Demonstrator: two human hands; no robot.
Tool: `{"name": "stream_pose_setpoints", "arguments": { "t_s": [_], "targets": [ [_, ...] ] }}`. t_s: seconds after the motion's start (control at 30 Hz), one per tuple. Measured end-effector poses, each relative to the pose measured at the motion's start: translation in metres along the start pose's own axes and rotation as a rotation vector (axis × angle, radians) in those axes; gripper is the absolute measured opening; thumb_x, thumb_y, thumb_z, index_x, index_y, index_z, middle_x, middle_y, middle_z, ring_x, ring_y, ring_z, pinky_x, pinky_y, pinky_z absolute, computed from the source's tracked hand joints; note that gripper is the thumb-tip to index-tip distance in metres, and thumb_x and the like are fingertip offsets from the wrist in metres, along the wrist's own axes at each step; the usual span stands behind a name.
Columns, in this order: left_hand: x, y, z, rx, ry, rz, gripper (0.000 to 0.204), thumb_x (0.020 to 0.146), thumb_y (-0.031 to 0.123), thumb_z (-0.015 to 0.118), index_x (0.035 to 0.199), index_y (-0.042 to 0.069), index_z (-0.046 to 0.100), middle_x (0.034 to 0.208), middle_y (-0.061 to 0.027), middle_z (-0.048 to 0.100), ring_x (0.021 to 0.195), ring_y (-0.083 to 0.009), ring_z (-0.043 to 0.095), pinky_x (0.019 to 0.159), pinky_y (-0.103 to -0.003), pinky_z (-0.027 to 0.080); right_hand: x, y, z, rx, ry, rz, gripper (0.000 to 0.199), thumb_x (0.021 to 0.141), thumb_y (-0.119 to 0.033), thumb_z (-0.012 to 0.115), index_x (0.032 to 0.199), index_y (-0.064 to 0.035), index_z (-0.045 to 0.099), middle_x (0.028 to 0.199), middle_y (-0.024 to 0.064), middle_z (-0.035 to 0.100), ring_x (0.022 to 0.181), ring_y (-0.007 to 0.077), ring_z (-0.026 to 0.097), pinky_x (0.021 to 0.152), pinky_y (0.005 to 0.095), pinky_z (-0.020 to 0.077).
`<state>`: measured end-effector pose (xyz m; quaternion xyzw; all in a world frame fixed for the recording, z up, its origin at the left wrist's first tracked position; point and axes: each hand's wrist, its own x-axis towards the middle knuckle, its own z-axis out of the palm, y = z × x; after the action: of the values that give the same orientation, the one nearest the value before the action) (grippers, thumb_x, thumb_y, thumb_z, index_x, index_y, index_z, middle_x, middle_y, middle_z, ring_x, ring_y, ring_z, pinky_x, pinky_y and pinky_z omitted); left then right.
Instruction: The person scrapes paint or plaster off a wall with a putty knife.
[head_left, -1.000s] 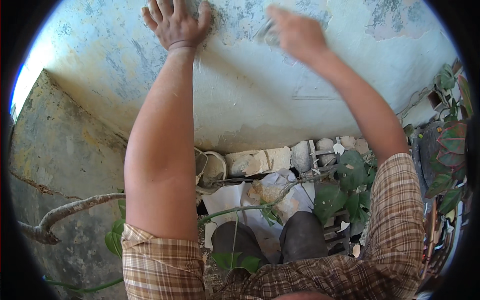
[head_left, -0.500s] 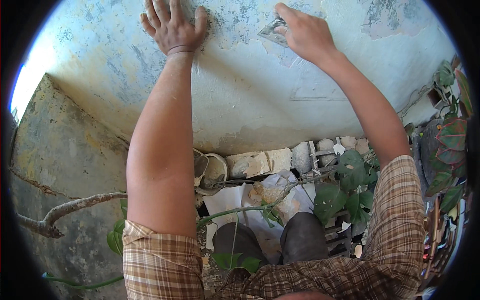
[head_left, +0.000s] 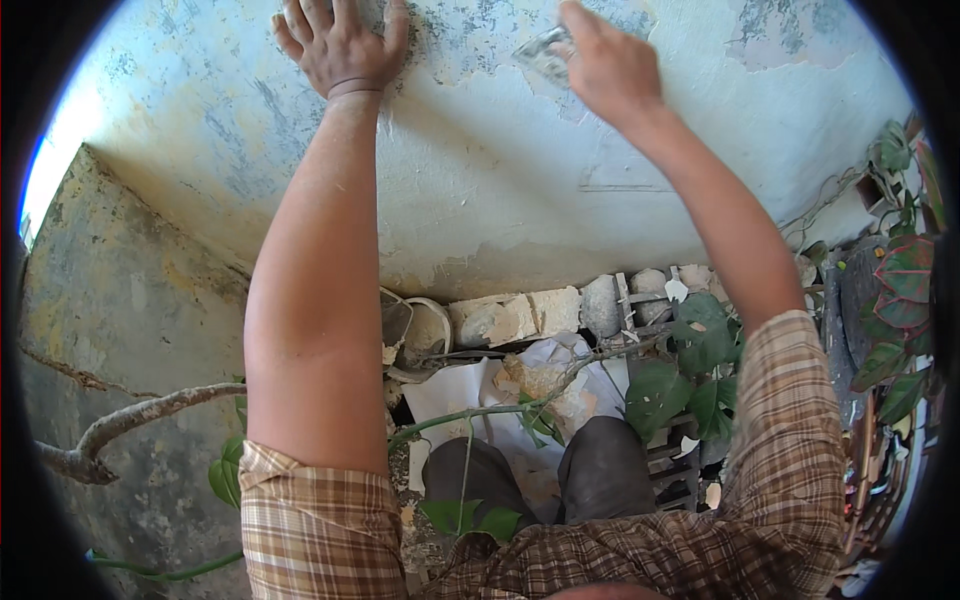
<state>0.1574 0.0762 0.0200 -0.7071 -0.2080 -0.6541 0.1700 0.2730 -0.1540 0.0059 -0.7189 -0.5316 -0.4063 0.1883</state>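
Observation:
My left hand [head_left: 345,42] lies flat with fingers spread against a pale blue wall [head_left: 500,170] whose paint is flaking. My right hand [head_left: 605,65] is raised beside it, closed on a flat metal scraper [head_left: 542,52] whose blade rests on the wall. Patches of bare grey plaster show around both hands near the top of the view. Both forearms reach up from plaid sleeves at the lower edge.
At the wall's foot lie broken bricks and rubble [head_left: 520,315], white paper [head_left: 450,390] and a round tin [head_left: 425,330]. Leafy green vines [head_left: 690,385] and potted plants [head_left: 900,290] crowd the right. A bare branch [head_left: 130,420] crosses a stained concrete side wall [head_left: 110,330] on the left.
My right hand with the scraper has shifted along the wall, first up and right, then slightly back left. My left hand has stayed pressed in place.

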Motion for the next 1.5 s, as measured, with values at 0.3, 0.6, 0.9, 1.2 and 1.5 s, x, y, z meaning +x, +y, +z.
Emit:
{"name": "stream_pose_setpoints", "arguments": {
  "t_s": [0.3,0.6,0.9,1.2,1.5],
  "targets": [
    [-0.002,-0.011,0.0,-0.169,0.015,0.035,0.074,0.086,0.057,0.046,0.149,0.022,0.027,0.154,-0.017,0.018,0.144,-0.0332,0.01,0.114,-0.05,0.001,-0.106,-0.109,-0.011,0.436,-0.325,0.12,0.023,0.091,-0.023,0.055,0.108,-0.0092,0.048,0.077,0.0186,0.06,0.07,0.041,0.06,0.06,0.0508,0.0475],
    [0.005,0.023,-0.033,0.07,-0.324,-0.06,0.072,0.095,0.056,0.032,0.152,0.019,0.008,0.158,-0.0159,0.001,0.146,-0.0309,-0.005,0.115,-0.051,-0.001,-0.411,-0.145,-0.147,1.031,-0.093,1.063,0.026,0.078,-0.015,0.073,0.09,-0.0051,0.053,0.083,0.0052,0.057,0.079,0.0157,0.056,0.07,0.0332,0.0456],
    [-0.061,0.054,-0.066,-0.439,-1.469,-0.257,0.075,0.092,0.062,0.038,0.122,-0.004,0.057,0.128,-0.0272,0.053,0.125,-0.0394,0.046,0.105,-0.044,0.034,-0.388,-0.126,-0.227,1.226,0.104,1.367,0.038,0.086,0.0,0.063,0.121,-0.0002,0.049,0.107,0.0099,0.06,0.098,0.0146,0.057,0.084,0.0269,0.0448],
    [-0.252,0.202,-0.413,-1.177,-1.442,-0.279,0.075,0.081,0.026,0.071,0.143,0.006,0.033,0.147,-0.0212,0.032,0.134,-0.033,0.034,0.107,-0.042,0.033,-0.432,-0.16,-0.202,1.387,-0.018,1.464,0.034,0.084,0.005,0.055,0.115,-0.0017,0.041,0.098,0.0085,0.059,0.088,0.0136,0.058,0.079,0.0281,0.046],
    [-0.303,0.176,-0.477,-0.924,-1.303,-0.421,0.084,0.073,-0.003,0.063,0.144,-0.007,0.018,0.142,-0.0333,0.031,0.135,-0.0455,0.028,0.111,-0.043,0.027,-0.409,-0.249,-0.186,1.331,-0.635,0.835,0.044,0.087,-0.013,0.059,0.119,-0.0007,0.032,0.105,0.0212,0.052,0.098,0.0311,0.057,0.085,0.0426,0.0447]
  ]
}}
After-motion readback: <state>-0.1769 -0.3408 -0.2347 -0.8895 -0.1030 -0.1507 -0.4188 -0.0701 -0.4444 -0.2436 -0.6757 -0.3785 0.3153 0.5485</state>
